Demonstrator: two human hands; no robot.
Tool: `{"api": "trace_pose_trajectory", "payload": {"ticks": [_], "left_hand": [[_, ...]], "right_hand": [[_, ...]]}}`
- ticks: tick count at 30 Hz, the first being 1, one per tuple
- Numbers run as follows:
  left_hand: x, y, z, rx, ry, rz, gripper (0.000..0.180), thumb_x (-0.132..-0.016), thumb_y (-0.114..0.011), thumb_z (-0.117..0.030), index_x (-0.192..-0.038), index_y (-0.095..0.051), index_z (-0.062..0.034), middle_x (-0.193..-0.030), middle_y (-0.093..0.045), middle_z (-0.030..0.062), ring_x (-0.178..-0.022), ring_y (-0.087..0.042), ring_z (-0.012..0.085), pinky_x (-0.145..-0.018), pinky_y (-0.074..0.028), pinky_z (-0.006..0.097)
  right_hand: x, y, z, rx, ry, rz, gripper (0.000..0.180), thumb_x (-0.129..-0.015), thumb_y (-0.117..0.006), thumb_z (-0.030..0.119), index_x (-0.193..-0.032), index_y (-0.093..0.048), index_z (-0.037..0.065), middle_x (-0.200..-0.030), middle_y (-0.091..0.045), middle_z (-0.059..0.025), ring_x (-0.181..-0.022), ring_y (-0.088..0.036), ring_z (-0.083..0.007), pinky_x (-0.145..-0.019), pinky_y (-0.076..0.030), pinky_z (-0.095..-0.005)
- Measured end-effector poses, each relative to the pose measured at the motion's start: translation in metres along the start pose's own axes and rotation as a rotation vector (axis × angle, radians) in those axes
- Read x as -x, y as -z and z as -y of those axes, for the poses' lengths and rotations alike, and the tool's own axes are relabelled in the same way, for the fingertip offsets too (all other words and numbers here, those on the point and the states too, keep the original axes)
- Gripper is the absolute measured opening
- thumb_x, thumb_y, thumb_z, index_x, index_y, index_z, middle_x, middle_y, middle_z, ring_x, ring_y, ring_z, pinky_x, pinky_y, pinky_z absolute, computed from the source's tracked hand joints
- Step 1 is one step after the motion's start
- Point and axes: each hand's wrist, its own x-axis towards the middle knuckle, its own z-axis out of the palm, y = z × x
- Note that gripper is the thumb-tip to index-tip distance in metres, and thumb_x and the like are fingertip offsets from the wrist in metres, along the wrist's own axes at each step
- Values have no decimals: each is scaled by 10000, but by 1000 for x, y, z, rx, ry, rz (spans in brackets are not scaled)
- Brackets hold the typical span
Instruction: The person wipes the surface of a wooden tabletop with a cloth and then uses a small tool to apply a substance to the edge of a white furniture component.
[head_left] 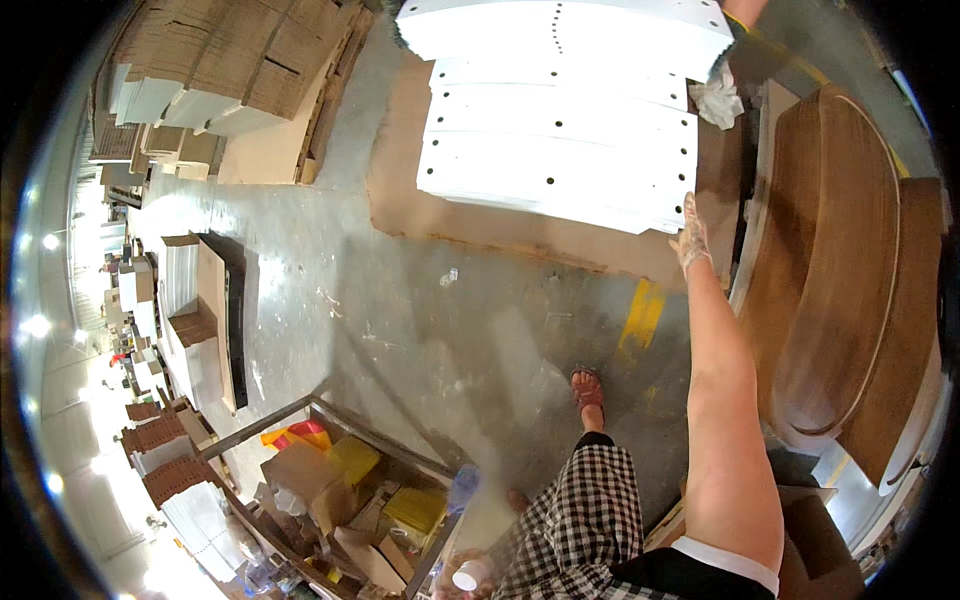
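A stack of white panels [560, 150] with dark round holes along the edges lies on a brown cardboard sheet [400, 205] at the top. My right arm is stretched far forward. My right hand [691, 238], in a thin clear glove, is at the stack's near right corner with its fingers extended along the edge. At the lower edge, partly cut off, my left hand [447, 582] is closed around a small white thing with a round end [470, 574]; its exact kind does not show.
Brown curved boards [835, 260] stand at right. A framed bin [330, 405] of cardboard scraps and yellow pieces is at lower left. Strapped cardboard stacks [240, 60] fill the upper left. Crumpled white plastic [717, 100] lies beside the panels. Part of another person's arm [745, 10] shows at the top.
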Motion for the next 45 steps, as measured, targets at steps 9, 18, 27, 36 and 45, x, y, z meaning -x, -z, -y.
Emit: {"api": "trace_pose_trajectory", "payload": {"ticks": [9, 18, 27, 36, 45], "left_hand": [[-5, -20, -17, -26, 51, 9, 376, -907, -599, -83, -1277, -551, -44, -1041, -632, 135, -815, -632, 216, -612, -549, 313], [2, -15, -26, -47, 3, 84, 358, -910, -607, -97, -1260, -557, -39, -1039, -627, 136, -809, -626, 218, -609, -541, 332], [26, 23, -8, -22, -123, 193, 342, -913, -614, -112, -1242, -563, -33, -1036, -621, 137, -803, -620, 219, -605, -533, 350], [66, 70, 22, 68, -454, 379, 308, -921, -616, -123, -1209, -574, -23, -1007, -619, 141, -761, -609, 223, -578, -511, 367], [147, 151, 82, 79, -950, 134, 294, -915, -601, -77, -1198, -587, 2, -932, -617, 134, -619, -569, 190, -515, -512, 292]], "right_hand": [[-2, -34, -21, -162, 30, 50, 867, -950, -467, 629, -1566, -196, 82, -1615, -211, -147, -1488, -200, -326, -1210, -170, -510], [78, 49, -139, -58, -93, 95, 862, -977, -355, 657, -1590, -74, 119, -1644, -141, -131, -1502, -173, -330, -1206, -139, -485], [237, 210, -307, 383, -536, 37, 772, -981, -439, 594, -1546, -288, 90, -1546, -373, -109, -1338, -445, -333, -1073, -375, -486], [301, 183, -260, 335, -366, 74, 635, -990, -472, 529, -1519, -372, 192, -1507, -442, -117, -1341, -452, -372, -1090, -352, -529], [399, 122, -280, 431, -115, 396, 398, -1005, -499, 433, -1251, -569, 129, -1075, -647, -41, -797, -615, -209, -628, -489, -370]]}}
